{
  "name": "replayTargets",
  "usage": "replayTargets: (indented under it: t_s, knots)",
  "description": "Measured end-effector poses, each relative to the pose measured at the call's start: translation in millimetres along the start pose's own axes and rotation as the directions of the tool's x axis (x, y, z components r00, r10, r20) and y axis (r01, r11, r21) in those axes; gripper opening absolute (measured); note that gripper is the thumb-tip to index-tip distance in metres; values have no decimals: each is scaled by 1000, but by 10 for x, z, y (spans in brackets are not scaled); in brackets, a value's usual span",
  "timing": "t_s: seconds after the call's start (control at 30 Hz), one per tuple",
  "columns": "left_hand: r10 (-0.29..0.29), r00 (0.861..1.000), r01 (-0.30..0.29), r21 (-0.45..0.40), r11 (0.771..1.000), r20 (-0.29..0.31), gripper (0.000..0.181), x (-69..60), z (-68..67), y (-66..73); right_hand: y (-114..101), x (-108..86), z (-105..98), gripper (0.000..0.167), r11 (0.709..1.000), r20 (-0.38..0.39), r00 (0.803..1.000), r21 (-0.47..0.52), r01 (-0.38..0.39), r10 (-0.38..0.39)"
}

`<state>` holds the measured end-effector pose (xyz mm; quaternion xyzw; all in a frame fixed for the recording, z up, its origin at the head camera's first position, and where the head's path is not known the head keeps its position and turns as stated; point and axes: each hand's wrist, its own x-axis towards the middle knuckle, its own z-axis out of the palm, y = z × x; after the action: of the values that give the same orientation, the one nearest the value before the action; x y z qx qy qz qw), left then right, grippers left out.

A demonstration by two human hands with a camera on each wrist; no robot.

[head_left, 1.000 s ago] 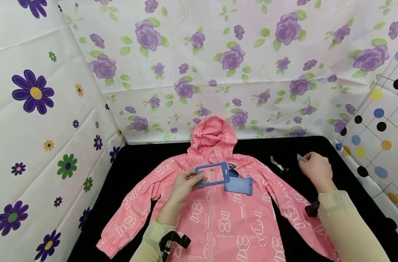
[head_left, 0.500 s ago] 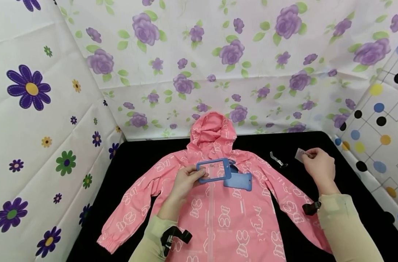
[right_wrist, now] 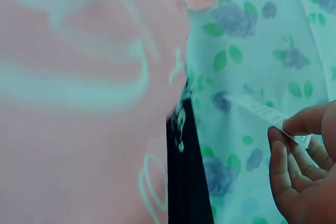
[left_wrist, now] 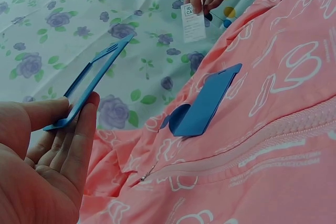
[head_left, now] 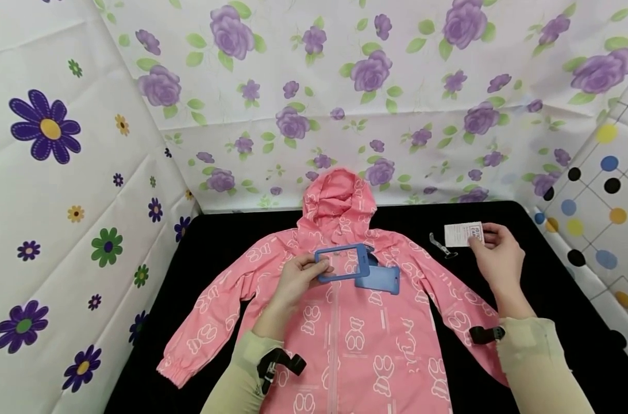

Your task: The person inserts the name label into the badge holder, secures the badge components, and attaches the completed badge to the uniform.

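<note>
Left hand (head_left: 295, 279): thumb on one face, fingers behind, pinching the blue frame (head_left: 365, 261) by one short end. My read: gripping the end leaves most of the window uncovered and the slotted end free. Frame is up above the pink jacket (head_left: 339, 328), tilted, not resting on it; the left wrist view has it nearly edge-on. Right hand (head_left: 500, 259): pinching the white card (head_left: 462, 234) by one end, well off to my right over the black table (head_left: 215, 244), printed side up in the head view. Probably held at the edge so the face isn't blocked; part of the lettering is behind my fingers anyway. Looks: frame is plain mid-blue, thin, rounded corners, wide bar with a slot at the far end; can't tell if the window is bare or clear plastic. Card is flat, small lines of print plus a boxed heading starting "ID". Blue cover (head_left: 380, 280) lies on the jacket chest, slot at one end, a darker round piece (head_left: 370, 259) just beside it; likely parked there to stay within reach of both hands. Clear strap (head_left: 442, 247) with a metal clip sits on the table near the card, held by neither hand
</note>
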<state>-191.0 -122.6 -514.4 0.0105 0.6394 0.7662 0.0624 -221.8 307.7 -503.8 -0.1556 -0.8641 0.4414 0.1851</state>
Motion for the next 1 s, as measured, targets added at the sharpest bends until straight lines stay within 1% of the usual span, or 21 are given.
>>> replayTargets:
  t_s: [0.07,0.13,0.2,0.27,0.4,0.5,0.7,0.8,1.0]
  knots:
    - [-2,1000,2,-6,1000,-1,23,7,5,1,-52,-43,36,50,997,28,999,80,-18,16]
    - [-4,1000,4,-7,1000,-1,22,14,9,0,-99,-87,73,51,987,58,998,156,-38,29]
    - [-6,1000,6,-9,1000,-1,23,21,14,-2,-141,-135,111,48,974,92,996,225,-38,18]
    - [-10,1000,10,-11,1000,-1,24,26,18,-6,-183,-191,145,45,963,133,991,269,-32,-4]
    - [-17,1000,17,-10,1000,-3,24,21,24,-8,-267,-320,200,41,950,215,974,312,-4,-67]
    - [-16,1000,16,-10,1000,-1,24,14,24,-12,-325,-413,241,41,945,256,962,327,8,-97]
    - [-19,1000,19,-16,1000,-1,25,8,20,-27,-434,-569,325,41,941,308,943,337,15,-126]
    - [-24,1000,24,-21,999,7,30,10,23,-33,-478,-633,359,40,937,331,934,350,12,-135]
    - [-17,1000,18,-26,999,23,33,-8,38,-37,-549,-740,406,40,925,378,911,380,7,-162]
